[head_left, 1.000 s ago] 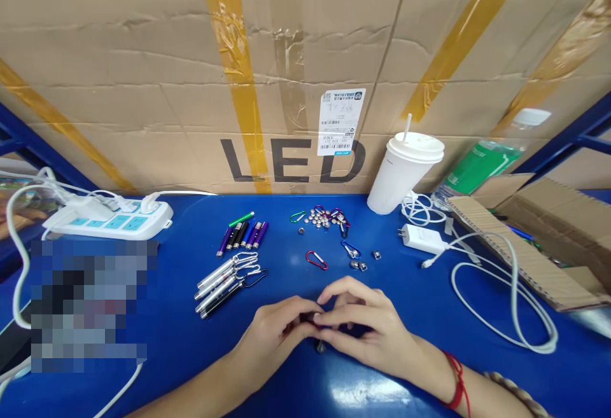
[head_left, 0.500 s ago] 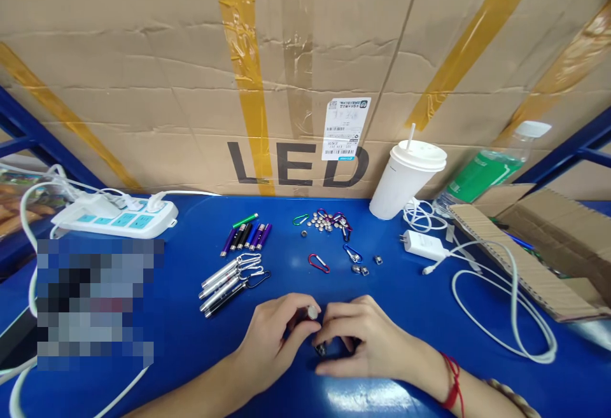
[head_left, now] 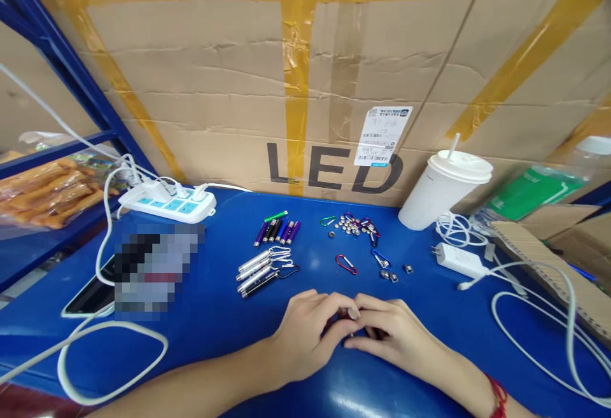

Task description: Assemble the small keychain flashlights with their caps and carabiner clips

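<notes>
My left hand [head_left: 305, 340] and my right hand [head_left: 396, 336] meet fingertip to fingertip low on the blue table [head_left: 229, 316]. Between them sits a small dark keychain flashlight body with a round silver cap [head_left: 354, 313] showing at the fingertips; the rest is hidden by fingers. My left fingers pinch the capped piece, my right fingers close around the part beside it. Just beyond lie several finished silver flashlights with clips [head_left: 260, 270], a row of coloured flashlight tubes [head_left: 278, 231], a pile of button cells [head_left: 348, 226] and a red carabiner [head_left: 346, 264].
A big cardboard box marked LED [head_left: 334, 87] walls the back. A white power strip [head_left: 169, 203] and cables lie left, a phone [head_left: 90, 297] beside them. A white cup with straw [head_left: 443, 190], a charger [head_left: 456, 260] with looped cable, and an open carton [head_left: 558, 259] stand right.
The head camera has turned left, so everything shifted right in view. My hands stay together on the small flashlight, the silver cap now showing between the fingertips.
</notes>
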The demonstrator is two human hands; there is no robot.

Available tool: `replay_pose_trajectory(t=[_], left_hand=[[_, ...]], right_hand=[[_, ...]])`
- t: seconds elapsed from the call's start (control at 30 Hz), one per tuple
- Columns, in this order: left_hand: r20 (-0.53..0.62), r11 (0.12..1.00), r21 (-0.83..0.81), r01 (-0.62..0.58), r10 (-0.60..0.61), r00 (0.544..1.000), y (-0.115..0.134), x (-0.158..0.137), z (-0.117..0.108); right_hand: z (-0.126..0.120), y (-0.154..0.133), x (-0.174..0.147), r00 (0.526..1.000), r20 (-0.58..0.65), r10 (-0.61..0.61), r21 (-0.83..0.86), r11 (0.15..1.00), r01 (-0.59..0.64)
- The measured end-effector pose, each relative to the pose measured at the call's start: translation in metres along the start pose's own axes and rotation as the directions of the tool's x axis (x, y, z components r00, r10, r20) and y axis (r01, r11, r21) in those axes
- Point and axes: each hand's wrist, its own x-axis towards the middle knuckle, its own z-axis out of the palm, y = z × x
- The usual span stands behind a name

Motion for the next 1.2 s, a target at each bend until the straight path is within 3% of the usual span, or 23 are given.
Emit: replay_pose_trajectory(t=[0.27,0.4,0.53,0.63,0.87,1.1,1.2], left_hand=[[-0.030,0.994,0.080,-0.078,0.081,0.996,-0.009,0.000,0.001],[-0.023,0.982,0.130,-0.134,0.138,0.990,-0.012,0.005,0.002],[-0.014,0.984,0.138,-0.115,0.118,0.993,-0.009,0.007,0.003],[0.004,0.992,0.108,-0.064,0.064,0.998,-0.005,0.005,0.004],[0.076,0.996,-0.035,0.083,-0.080,0.994,0.000,0.001,0.004],[0.203,0.944,-0.197,0.267,-0.227,0.953,0.003,-0.001,0.004],[0.223,0.915,-0.233,0.328,-0.278,0.934,0.006,0.000,0.004]], right_hand=[[0.003,0.005,0.000,0.999,-0.054,-0.003,0.088,0.996,0.008],[0.003,0.013,0.003,0.989,-0.129,0.070,0.201,0.979,-0.043],[-0.001,0.012,0.002,0.971,-0.166,0.171,0.311,0.944,-0.113],[-0.004,0.010,-0.001,0.957,-0.135,0.256,0.446,0.878,-0.172],[-0.004,0.005,0.001,0.876,-0.092,0.473,0.720,0.639,-0.270],[-0.002,0.004,0.006,0.848,-0.091,0.523,0.768,0.579,-0.275],[-0.004,0.007,0.007,0.809,-0.142,0.570,0.773,0.574,-0.270]])
